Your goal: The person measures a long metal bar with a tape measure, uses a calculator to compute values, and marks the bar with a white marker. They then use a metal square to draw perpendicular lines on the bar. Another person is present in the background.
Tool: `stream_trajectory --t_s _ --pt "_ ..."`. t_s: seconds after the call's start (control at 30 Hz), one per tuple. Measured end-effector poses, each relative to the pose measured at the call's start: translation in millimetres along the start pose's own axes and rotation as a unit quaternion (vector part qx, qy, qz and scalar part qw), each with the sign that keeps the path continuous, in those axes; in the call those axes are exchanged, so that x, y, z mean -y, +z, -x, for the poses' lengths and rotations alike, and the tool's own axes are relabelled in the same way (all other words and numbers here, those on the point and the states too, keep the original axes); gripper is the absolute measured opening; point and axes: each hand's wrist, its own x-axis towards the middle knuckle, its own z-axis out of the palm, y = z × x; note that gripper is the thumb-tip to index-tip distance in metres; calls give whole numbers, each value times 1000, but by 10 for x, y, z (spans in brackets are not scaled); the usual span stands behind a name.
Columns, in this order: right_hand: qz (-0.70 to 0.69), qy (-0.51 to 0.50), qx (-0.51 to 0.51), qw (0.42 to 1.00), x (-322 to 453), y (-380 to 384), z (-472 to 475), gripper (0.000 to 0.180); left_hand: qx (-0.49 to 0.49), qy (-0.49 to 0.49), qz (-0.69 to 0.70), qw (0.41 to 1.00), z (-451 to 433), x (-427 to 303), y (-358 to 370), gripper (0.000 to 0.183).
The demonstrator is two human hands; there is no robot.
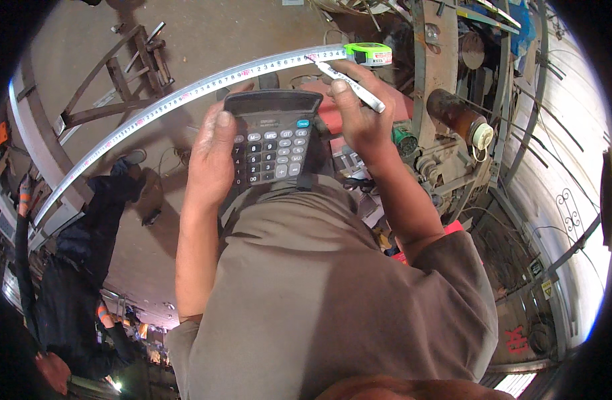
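My left hand (213,150) grips a black desk calculator (268,150) by its left side, thumb on the front edge. The calculator's display is tilted and I cannot read it. Between the thumb and fingers of my right hand (368,102) is a white marker pen (362,95), its tip pointing up and left at the tape blade. A white tape measure blade (226,79) runs in a long curve, as the lens shows it, along a metal bar (286,53). The bright green tape measure case (368,52) sits at its right end, just beyond my right fingers.
On the right stand a rusty steel machine post (433,65) and a bottle of brown liquid (451,115) with a pale cap. A welded steel frame (111,75) lies on the floor at upper left. A co-worker in dark clothes (76,270) is at the left, near the bar's far end.
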Motion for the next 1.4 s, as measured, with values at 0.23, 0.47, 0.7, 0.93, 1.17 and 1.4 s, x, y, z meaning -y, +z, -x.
stream_trajectory --t_s 0.23,0.47,0.7,0.93,1.17,1.4 --pt "-7 6 -24 1000 -67 67 -2 20 47 44 -34 997 -202 114 42 59" --pt "45 -15 -17 999 -90 46 0 21 41 28 -10 999 -221 143 50 59" --pt "36 -25 -28 999 -47 47 -27 20 18 -31 28 999 -204 55 107 55" --pt "43 -16 -35 998 -15 -34 39 20 16 -43 98 994 -199 55 96 52" --pt "-26 62 -12 998 47 -112 278 17 8 -81 140 987 -30 121 49 52" --pt "20 43 63 997 87 -73 376 17 -35 -159 190 968 204 160 -5 51"
